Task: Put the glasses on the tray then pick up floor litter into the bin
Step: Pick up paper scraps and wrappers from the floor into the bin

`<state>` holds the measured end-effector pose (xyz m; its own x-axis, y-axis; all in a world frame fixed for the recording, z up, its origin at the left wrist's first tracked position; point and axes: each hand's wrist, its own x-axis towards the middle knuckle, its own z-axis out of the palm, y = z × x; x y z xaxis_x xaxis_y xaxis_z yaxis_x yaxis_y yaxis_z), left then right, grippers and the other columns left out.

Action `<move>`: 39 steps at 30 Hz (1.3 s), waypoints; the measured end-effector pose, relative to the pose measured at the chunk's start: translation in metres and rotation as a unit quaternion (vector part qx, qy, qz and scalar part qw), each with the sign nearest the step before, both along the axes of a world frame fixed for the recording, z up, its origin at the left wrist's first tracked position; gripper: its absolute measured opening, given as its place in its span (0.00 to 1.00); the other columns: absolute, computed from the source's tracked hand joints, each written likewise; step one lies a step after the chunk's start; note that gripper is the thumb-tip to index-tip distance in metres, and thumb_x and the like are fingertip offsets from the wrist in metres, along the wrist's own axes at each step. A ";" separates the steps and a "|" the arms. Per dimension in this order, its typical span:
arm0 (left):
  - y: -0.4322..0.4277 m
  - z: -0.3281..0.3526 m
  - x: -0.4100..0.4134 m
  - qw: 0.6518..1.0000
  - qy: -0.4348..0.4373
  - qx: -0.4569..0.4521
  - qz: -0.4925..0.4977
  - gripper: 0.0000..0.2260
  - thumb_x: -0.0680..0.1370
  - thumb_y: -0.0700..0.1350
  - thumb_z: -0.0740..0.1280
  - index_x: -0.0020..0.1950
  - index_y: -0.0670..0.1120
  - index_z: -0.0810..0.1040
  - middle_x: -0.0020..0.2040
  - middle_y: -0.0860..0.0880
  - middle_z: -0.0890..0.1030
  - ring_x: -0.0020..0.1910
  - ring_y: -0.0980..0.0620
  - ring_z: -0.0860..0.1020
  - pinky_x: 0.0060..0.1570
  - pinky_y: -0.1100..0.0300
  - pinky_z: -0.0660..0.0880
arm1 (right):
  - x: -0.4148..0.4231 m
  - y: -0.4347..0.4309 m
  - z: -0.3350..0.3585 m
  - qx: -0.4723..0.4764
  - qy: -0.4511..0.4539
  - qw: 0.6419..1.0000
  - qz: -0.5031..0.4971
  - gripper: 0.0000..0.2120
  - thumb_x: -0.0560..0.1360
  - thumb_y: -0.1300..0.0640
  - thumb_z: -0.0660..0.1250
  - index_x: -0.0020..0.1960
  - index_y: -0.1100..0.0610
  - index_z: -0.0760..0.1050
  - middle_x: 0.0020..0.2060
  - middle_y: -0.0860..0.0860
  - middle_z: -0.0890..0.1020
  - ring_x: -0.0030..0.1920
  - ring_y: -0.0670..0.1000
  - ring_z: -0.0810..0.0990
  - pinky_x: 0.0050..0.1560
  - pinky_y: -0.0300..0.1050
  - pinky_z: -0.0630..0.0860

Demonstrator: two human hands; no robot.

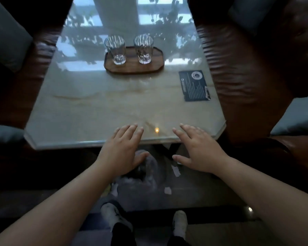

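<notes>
- While both of your hands hover flat and empty over the near edge of the table point(78, 110), fingers spread and gripping nothing, the coming move lies below them, not ahead.
- Your left hand point(122, 151) sits with its fingertips over the tabletop and its palm past the edge; your right hand point(197, 150) mirrors it, just to the other side of a small light reflection on the stone.
- Below and between your two hands, on the floor under the table edge, you can see pale scraps: one piece of litter point(176, 170) lies just under your right thumb, another scrap point(168, 190) lies lower and nearer your feet, and a third pale bit point(115, 189) lies under your left wrist side.
- Your right hand looks nearer to the two scraps on the right; your left hand is nearer to the one on the left.
- A rounded grey shape point(149, 167) sits on the floor between your hands; it may be the bin, but it is too blurred for you to be sure.
- Further out, well apart from both hands, the two glasses stand upright on the wooden tray point(134, 67): the left glass point(115, 49) and the right glass point(144, 48), side by side and not touching. That part of the task looks done.
- A dark card point(194, 85) lies on the table to the right of the tray, clear of your reach path.
</notes>
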<state>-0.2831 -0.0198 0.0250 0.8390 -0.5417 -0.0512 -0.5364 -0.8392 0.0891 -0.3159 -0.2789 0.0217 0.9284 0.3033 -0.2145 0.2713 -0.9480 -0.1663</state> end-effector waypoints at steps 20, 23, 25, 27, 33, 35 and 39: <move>-0.011 -0.286 -0.083 0.994 0.082 -0.008 -0.076 0.28 0.72 0.58 0.63 0.66 0.43 0.71 0.63 0.42 0.77 0.60 0.41 0.75 0.57 0.47 0.72 | -0.098 -0.002 -0.308 0.019 0.070 0.996 -0.061 0.36 0.69 0.36 0.56 0.70 0.54 0.68 0.66 0.55 0.73 0.61 0.58 0.76 0.55 0.52 0.75; -0.024 -0.348 -0.089 0.991 0.086 0.004 -0.106 0.29 0.73 0.60 0.58 0.68 0.43 0.70 0.62 0.43 0.77 0.60 0.43 0.76 0.58 0.48 0.73 | -0.095 -0.008 -0.374 0.014 0.066 0.995 -0.075 0.32 0.70 0.41 0.65 0.70 0.54 0.68 0.62 0.54 0.75 0.59 0.57 0.76 0.51 0.51 0.75; -0.038 -0.386 -0.092 0.987 0.111 0.018 -0.117 0.30 0.75 0.60 0.56 0.72 0.44 0.63 0.68 0.44 0.72 0.64 0.44 0.71 0.62 0.48 0.69 | -0.091 -0.015 -0.414 0.010 0.068 0.993 -0.091 0.32 0.72 0.42 0.66 0.72 0.51 0.64 0.63 0.52 0.74 0.60 0.56 0.75 0.52 0.51 0.75; -0.056 -0.429 -0.094 0.982 0.133 0.032 -0.128 0.29 0.76 0.59 0.57 0.73 0.45 0.59 0.69 0.45 0.69 0.65 0.45 0.70 0.61 0.50 0.69 | -0.087 -0.023 -0.456 0.009 0.073 0.991 -0.113 0.34 0.73 0.41 0.65 0.75 0.48 0.57 0.66 0.51 0.71 0.62 0.55 0.74 0.54 0.52 0.76; -0.102 -0.561 -0.095 0.963 0.245 0.049 -0.101 0.24 0.77 0.58 0.59 0.68 0.46 0.64 0.62 0.45 0.73 0.56 0.44 0.76 0.46 0.50 0.77 | -0.078 -0.049 -0.578 -0.010 0.106 0.983 -0.148 0.30 0.75 0.42 0.63 0.73 0.50 0.60 0.67 0.51 0.70 0.62 0.55 0.75 0.51 0.51 0.75; -0.112 -0.604 -0.092 0.954 0.279 0.062 -0.089 0.22 0.77 0.57 0.60 0.66 0.46 0.65 0.61 0.45 0.73 0.53 0.43 0.76 0.46 0.49 0.77 | -0.078 -0.056 -0.610 -0.014 0.122 0.981 -0.152 0.29 0.75 0.41 0.63 0.72 0.49 0.60 0.65 0.51 0.71 0.60 0.55 0.76 0.50 0.51 0.75; -0.129 -0.684 -0.091 0.937 0.330 0.092 -0.071 0.20 0.77 0.53 0.63 0.65 0.45 0.67 0.60 0.43 0.72 0.53 0.42 0.76 0.45 0.49 0.75 | -0.078 -0.072 -0.657 -0.031 0.134 0.981 -0.138 0.30 0.75 0.40 0.64 0.72 0.49 0.60 0.65 0.51 0.70 0.58 0.56 0.77 0.47 0.50 0.74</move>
<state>-0.3740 -0.1491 -0.6585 0.5121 -0.5759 -0.6372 -0.5227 -0.7977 0.3009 -0.3943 -0.3507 -0.6357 0.8807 0.0274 -0.4729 -0.0421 -0.9898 -0.1358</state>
